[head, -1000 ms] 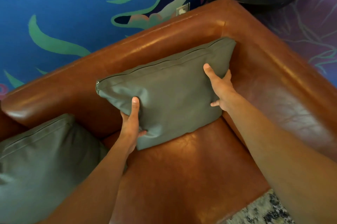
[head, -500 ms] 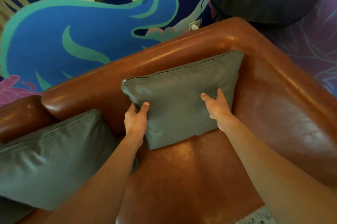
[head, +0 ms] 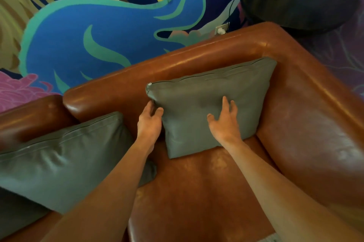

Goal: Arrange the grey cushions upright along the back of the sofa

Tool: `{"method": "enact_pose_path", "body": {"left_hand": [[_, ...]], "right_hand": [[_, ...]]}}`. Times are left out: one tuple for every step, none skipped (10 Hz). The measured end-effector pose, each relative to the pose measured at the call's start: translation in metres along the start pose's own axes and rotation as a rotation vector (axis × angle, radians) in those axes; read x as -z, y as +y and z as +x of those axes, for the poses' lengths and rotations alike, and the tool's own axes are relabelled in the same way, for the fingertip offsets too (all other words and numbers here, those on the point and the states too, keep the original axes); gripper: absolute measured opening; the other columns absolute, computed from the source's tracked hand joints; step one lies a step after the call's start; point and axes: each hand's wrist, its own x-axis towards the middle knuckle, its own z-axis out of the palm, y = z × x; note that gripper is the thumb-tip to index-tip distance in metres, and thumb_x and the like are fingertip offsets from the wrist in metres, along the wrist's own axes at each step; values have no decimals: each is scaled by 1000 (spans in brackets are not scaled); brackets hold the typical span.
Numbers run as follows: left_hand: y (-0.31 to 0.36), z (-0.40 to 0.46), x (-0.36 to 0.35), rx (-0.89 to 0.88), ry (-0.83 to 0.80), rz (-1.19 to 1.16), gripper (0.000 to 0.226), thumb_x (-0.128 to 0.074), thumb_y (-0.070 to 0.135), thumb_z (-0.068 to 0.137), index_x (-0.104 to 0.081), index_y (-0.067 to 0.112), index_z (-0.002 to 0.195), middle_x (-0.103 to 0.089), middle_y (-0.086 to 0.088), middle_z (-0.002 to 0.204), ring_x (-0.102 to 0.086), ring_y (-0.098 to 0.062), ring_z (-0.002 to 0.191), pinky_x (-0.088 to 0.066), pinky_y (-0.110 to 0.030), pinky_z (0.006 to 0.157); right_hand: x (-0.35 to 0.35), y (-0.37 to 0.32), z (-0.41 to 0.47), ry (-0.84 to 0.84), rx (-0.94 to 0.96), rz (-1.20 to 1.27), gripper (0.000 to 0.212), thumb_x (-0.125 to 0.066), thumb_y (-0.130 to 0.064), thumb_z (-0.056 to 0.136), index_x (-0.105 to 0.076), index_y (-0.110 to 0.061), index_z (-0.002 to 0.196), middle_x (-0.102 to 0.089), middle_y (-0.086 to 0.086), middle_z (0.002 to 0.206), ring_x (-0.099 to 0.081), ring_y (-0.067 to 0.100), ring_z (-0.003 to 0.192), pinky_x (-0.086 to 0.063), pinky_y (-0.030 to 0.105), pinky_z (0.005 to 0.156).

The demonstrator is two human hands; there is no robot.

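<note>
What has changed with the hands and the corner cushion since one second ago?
The right hand left the corner cushion's right edge and now lies open on its front. The left hand slid up its left edge, fingers looser. The cushion stays upright in the sofa corner; the second cushion is unmoved.

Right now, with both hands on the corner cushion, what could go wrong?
1. The corner cushion only leans on the sofa back; once the right hand, flat on its face, lifts, it may slump forward onto the seat.
2. The left hand at its left edge could drag it askew.
3. The second cushion lies slanted, not upright; it may slide further.
</note>
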Motion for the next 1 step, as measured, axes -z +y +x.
{"method": "enact_pose_path", "body": {"left_hand": [[-8, -5, 13, -74, 12, 84, 56, -58, 29, 108, -42, 26, 161, -52, 16, 152, -48, -2, 135, -36, -24, 115]], "right_hand": [[-20, -10, -13, -11, 128, -47, 69, -57, -30, 107, -23, -28, 168, -2, 0, 177, -46, 27, 147, -51, 40, 107]]}}
